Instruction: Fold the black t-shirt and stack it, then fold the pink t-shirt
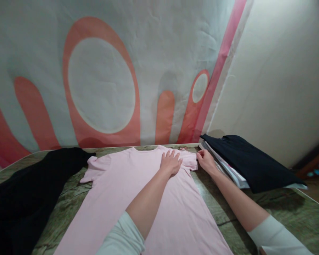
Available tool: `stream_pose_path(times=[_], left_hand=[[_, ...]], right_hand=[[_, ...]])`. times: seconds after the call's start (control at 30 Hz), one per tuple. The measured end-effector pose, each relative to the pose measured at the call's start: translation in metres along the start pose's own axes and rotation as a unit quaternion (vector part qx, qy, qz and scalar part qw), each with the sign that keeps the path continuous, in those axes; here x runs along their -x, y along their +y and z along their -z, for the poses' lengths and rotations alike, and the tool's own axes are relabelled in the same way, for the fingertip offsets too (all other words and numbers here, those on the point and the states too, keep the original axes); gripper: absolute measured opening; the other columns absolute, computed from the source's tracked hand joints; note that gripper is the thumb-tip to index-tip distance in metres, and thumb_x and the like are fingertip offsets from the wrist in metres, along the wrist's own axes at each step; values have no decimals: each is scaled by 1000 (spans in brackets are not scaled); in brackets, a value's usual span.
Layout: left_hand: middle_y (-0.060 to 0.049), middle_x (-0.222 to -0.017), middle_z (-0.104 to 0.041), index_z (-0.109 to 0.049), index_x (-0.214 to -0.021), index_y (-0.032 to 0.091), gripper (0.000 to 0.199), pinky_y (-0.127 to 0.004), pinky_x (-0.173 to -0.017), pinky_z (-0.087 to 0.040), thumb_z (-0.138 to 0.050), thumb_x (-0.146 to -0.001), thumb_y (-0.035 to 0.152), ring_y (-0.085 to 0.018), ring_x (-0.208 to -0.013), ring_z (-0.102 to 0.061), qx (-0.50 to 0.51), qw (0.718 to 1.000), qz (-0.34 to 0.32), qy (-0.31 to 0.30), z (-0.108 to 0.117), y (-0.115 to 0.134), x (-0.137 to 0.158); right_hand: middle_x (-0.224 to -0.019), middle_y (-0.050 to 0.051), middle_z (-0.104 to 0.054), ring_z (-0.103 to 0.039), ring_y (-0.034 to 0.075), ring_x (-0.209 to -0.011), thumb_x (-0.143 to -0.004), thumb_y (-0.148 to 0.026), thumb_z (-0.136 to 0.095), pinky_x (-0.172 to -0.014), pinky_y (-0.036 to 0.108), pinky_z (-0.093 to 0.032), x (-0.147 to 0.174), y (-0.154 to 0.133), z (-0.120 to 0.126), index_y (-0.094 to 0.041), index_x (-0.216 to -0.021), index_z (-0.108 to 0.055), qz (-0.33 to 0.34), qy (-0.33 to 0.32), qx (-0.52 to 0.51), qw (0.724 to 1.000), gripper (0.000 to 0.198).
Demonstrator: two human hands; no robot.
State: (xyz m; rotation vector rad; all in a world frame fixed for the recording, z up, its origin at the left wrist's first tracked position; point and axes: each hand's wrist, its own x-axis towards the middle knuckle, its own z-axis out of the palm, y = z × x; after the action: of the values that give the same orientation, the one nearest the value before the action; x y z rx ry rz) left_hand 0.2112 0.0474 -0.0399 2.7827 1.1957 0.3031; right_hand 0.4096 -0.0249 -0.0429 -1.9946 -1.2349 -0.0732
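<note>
Person's L hand (171, 163) spread flat on pink T-shirt (138, 198); R hand (206, 161) pinching its R sleeve hem. Pink T-shirt lies on surface (220, 203), neckline nr far edge, black garment (29, 191) along L side.

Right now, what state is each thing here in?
Pink shirt: spread out, slightly wrinkled.
Left hand: open, flat on the shirt.
Right hand: curled at the sleeve edge, grip unclear.
Black cloth, left: lying loosely.
Black garment, right: laid atop a pale stack.
Wall banner: upright, creased.
Table: partly covered.
</note>
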Motion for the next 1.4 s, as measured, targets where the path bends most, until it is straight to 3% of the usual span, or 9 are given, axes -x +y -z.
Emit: stream_pose_path(times=[0.2,0.33,0.47,0.73,0.87,1.0,1.2,1.3,1.4], left_hand=[[-11,-137,-37,-40,-129,18,48,-44,-105,-20,-20,-93,44,-26,-128,-29,-6,997,-26,78,15,8,9],[-14,-118,-49,-52,-112,14,39,-40,-98,-30,-22,-94,32,-26,-112,-44,-13,998,-29,60,24,16,16],[-12,-118,-48,-51,-115,17,38,-38,-95,-34,-27,-93,37,-25,-108,-47,-10,998,-27,53,20,17,18],[-9,-131,-43,-42,-127,22,47,-44,-104,-22,-26,-91,47,-25,-122,-37,-4,998,-28,55,10,10,14],[-8,-143,-32,-35,-134,23,57,-47,-107,-13,-22,-89,55,-26,-132,-23,1,1000,-22,18,7,9,12],[-9,-147,-25,-30,-137,21,68,-49,-107,-10,-22,-85,63,-29,-134,-17,9,1000,-19,-5,6,9,10],[-7,-148,-24,-29,-137,23,66,-50,-107,-10,-26,-84,61,-28,-135,-16,3,1000,-21,-6,7,8,10],[-8,-148,-23,-29,-138,22,71,-50,-107,-9,-25,-82,65,-29,-135,-14,5,1000,-26,-9,6,8,10],[-8,-148,-22,-27,-139,21,74,-50,-107,-8,-24,-81,67,-30,-135,-14,9,1000,-26,-11,6,8,11]], right_hand=[[-64,7,-60,-54,19,-66,-87,-47,-32,-61,28,-38,35,0,21,-18,-59,-57,49,-64,1,997,47],[-67,5,-60,-55,18,-69,-83,-51,-42,-64,26,-39,47,-9,25,-18,-62,-59,84,-86,-54,991,42],[-65,2,-57,-53,16,-65,-80,-46,-48,-62,25,-38,50,-15,24,-18,-58,-57,96,-102,-80,987,37],[-58,1,-54,-50,14,-59,-76,-39,-52,-57,25,-34,48,-11,32,-19,-48,-51,110,-155,14,982,35],[-65,2,-56,-52,17,-67,-69,-38,-61,-63,26,-36,44,-9,35,-19,-58,-56,129,-120,78,981,23],[-84,5,-59,-54,17,-78,-72,-22,-55,-70,26,-40,38,-23,30,-18,-81,-59,176,-88,29,980,10],[-89,6,-63,-57,16,-84,-78,-9,-44,-77,26,-41,28,-52,8,-18,-83,-65,246,-162,-14,956,24],[-87,6,-65,-58,16,-82,-76,-8,-47,-77,24,-41,19,-43,6,-18,-81,-69,233,-194,34,952,24],[-84,7,-65,-58,17,-80,-77,-11,-49,-76,23,-41,9,-25,11,-16,-76,-70,192,-169,111,960,22]])
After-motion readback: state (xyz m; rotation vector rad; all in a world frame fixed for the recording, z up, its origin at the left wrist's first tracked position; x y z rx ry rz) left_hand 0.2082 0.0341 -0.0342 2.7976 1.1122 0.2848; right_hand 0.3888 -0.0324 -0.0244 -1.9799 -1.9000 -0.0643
